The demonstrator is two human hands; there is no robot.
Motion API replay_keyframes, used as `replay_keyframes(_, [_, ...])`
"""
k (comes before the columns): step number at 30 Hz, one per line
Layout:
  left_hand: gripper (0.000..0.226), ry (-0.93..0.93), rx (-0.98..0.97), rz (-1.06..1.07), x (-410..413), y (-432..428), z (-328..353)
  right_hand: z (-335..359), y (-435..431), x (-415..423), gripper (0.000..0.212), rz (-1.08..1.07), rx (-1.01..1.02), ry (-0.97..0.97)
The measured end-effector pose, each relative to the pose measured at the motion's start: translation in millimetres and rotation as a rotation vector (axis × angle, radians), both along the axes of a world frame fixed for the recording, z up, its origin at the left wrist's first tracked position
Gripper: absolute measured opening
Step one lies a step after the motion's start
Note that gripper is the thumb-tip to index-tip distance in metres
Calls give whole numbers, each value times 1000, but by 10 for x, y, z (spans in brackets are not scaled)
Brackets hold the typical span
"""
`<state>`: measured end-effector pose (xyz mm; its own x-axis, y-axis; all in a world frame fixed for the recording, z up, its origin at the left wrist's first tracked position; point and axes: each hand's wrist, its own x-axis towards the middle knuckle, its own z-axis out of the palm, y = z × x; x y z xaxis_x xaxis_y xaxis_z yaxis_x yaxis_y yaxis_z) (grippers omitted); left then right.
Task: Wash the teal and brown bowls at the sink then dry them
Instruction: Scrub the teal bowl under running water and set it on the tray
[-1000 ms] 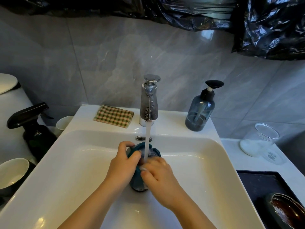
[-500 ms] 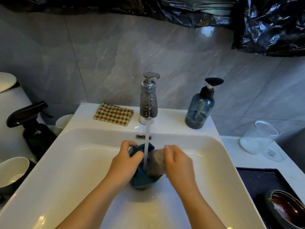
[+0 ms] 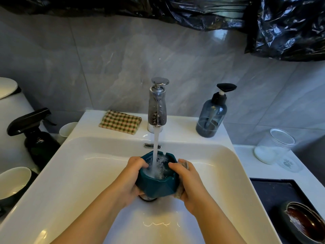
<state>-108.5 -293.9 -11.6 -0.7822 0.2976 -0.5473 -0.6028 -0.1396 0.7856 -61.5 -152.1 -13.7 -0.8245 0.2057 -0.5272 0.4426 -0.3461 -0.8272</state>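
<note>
Left fingers: I see my left hand point(image 3: 133, 180) curled round the teal bowl's point(image 3: 158, 186) left wall, thumb hooked over the rim.
Right fingers: my right hand point(image 3: 190, 187) wraps the right wall, thumb on the rim, pressing a grey scrub pad point(image 3: 184, 164) between palm and bowl.
Teal bowl: upright between both hands, low in the sink point(image 3: 88, 173). Water point(image 3: 155, 152) from the tap point(image 3: 157, 106) pours into it just beyond my thumbs.
Brown bowl: well right of my right fingers, on a dark tray point(image 3: 274, 191) on the desk point(image 3: 246, 161).
Count: one teal bowl, one brown bowl, one pad, one tap.
Beyond the fingers: one soap pump bottle point(image 3: 211, 115), one checked cloth point(image 3: 120, 122).
</note>
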Motion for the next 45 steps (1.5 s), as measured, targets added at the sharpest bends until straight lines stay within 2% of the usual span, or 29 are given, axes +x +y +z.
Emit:
replay_keyframes(3, [16,228,-234,-3,32,72,47,-2,-20,-7,18,-55,12,30])
replay_keyframes(7, [16,757,-565,-149,51,90,-3,72,20,3,12,-178,126,60])
replay_keyframes(9, [14,998,-662,-231,72,71,-7,92,48,27,12,-185,163,69])
replay_keyframes(10, [19,1089,-680,-291,99,72,11,94,55,35,12,-177,185,75])
replay_keyframes(12, [47,1242,-745,-492,141,96,28,83,43,42,11,-149,230,88])
replay_keyframes(13, [58,1278,-841,-635,165,103,41,76,26,42,10,-135,248,92])
replay_keyframes(15, [65,1263,-1075,-845,184,86,41,47,-19,35,9,-117,255,106])
replay_keyframes(18, [61,1150,-1204,-894,173,50,30,9,-107,19,13,-85,287,127])
replay_keyframes(21, [40,1164,-1089,-900,159,4,58,19,-183,9,14,-96,240,138])
replay_keyframes(24, [26,1251,-1076,-873,131,-36,157,47,-213,1,14,-140,180,157])
replay_keyframes(27, [44,1334,-1130,-745,132,-30,166,84,-200,-13,16,-175,162,180])
replay_keyframes(30, [56,1297,-1242,-745,163,0,110,85,-172,-8,18,-180,197,203])
replay_keyframes(32, [53,1319,-1201,-785,161,18,59,71,-161,6,19,-180,238,201])
replay_keyframes(36, [33,1413,-974,-725,109,26,31,50,-151,-5,16,-205,223,167])
replay_keyframes(39, [44,1553,-1053,-593,98,50,54,79,-155,-19,17,-220,228,183])
replay_keyframes(41, [42,1522,-1094,-618,141,71,83,89,-156,-16,18,-234,240,190])
replay_keyframes(43, [50,1483,-1099,-619,154,69,20,104,-159,-11,17,-252,243,194])
replay_keyframes(45, [51,1471,-1022,-496,162,84,37,127,-163,-4,13,-243,219,202])
